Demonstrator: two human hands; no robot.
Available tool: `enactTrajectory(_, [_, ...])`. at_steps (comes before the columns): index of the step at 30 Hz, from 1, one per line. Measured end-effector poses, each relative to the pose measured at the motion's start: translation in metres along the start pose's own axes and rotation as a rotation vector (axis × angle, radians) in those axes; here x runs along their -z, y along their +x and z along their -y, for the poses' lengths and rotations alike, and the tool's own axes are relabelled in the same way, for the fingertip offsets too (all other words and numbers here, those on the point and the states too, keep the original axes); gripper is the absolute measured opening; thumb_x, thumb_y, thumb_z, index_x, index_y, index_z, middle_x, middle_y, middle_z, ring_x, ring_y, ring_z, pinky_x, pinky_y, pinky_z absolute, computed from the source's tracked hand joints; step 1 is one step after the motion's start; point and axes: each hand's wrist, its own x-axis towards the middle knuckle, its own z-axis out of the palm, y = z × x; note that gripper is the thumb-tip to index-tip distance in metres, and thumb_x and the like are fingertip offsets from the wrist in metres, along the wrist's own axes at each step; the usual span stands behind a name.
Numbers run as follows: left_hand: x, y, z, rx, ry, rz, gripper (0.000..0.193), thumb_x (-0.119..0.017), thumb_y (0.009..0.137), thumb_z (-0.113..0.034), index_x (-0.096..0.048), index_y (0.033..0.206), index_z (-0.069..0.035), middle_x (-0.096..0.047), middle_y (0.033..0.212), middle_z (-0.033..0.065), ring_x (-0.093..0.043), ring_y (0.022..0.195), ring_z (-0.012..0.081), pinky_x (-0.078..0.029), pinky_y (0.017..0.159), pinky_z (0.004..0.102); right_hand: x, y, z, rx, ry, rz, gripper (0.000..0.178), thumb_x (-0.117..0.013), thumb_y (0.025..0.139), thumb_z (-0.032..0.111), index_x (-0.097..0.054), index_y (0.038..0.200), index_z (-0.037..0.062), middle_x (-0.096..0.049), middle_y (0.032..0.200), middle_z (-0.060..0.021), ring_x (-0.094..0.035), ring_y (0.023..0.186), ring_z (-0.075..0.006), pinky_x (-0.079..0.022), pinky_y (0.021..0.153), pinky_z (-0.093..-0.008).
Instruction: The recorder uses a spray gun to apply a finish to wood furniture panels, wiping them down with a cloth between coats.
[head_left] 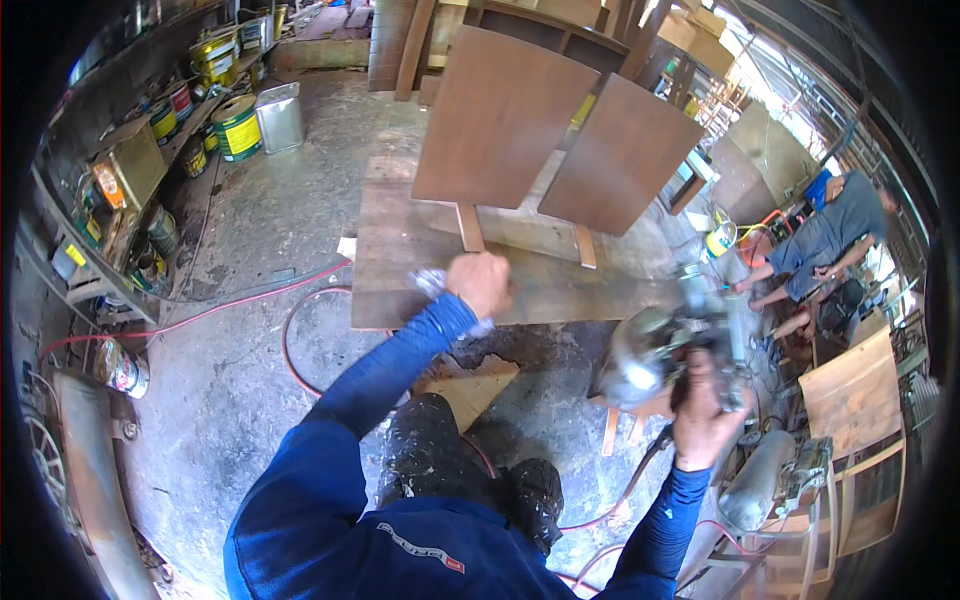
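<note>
My right hand [703,418] grips a metal spray gun [655,350] with a shiny cup, held over the right end of a low brown wooden board [400,260]. My left hand [482,283] is closed on a small pale object [432,283], perhaps a rag or a plastic piece, just above that board's near edge. Two brown square panels [497,115] [620,155] stand tilted on wooden props at the board's far side. Both my forearms are in blue sleeves.
Red hoses [300,340] loop across the concrete floor. Paint cans [237,128] and a metal tin [280,116] stand by shelves at left. A person [820,245] sits at right beside wooden furniture [855,400]. A compressor tank [755,480] lies near my right arm.
</note>
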Motion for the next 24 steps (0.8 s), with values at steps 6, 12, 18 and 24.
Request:
enactTrajectory(6, [0.013,-0.056,-0.041,-0.08,-0.933,0.067,0.058,-0.068,0.085,-0.052,-0.067,0.117,-0.004,-0.071,0.089,0.0176,-0.07,0.089,0.027,-0.055,0.081,0.0359,-0.022,0.013,0.042,0.103,0.032,-0.159,0.026,-0.068,0.094,0.028,-0.07,0.097,0.0031,-0.059,0.067,0.0041,-0.042,0.05,-0.0021,-0.027,0.045,-0.0207])
enactTrajectory(12, [-0.033,-0.12,-0.072,0.102,-1.659,0.607,0.065,-0.058,0.091,-0.059,-0.06,0.124,-0.004,-0.067,0.097,0.0041,-0.059,0.082,0.0117,-0.048,0.071,0.0242,-0.045,-0.038,0.008,-0.079,-0.088,0.171,0.026,-0.071,0.092,0.021,-0.069,0.102,-0.0028,-0.068,0.085,-0.0047,-0.06,0.079,-0.0108,-0.048,0.071,-0.0289])
enactTrajectory(18, [-0.012,-0.121,-0.08,0.064,-1.772,0.568,0.066,-0.061,0.091,-0.055,-0.057,0.128,-0.001,-0.066,0.109,0.0061,-0.059,0.098,0.0124,-0.049,0.083,0.0262,-0.04,-0.043,0.022,0.005,-0.128,0.12,0.025,-0.068,0.094,0.025,-0.069,0.093,-0.0004,-0.06,0.068,0.0014,-0.05,0.058,-0.0063,-0.037,0.052,-0.024])
enactTrajectory(24, [0.063,-0.07,-0.064,-0.143,-1.96,0.289,0.054,-0.064,0.095,-0.036,-0.055,0.131,0.003,-0.062,0.125,0.0078,-0.056,0.115,0.016,-0.043,0.1,0.0309,-0.056,-0.005,0.059,0.33,-0.078,-0.065,0.027,-0.067,0.095,0.028,-0.068,0.105,0.0034,-0.057,0.071,0.0048,-0.043,0.055,-0.003,-0.028,0.049,-0.0208])
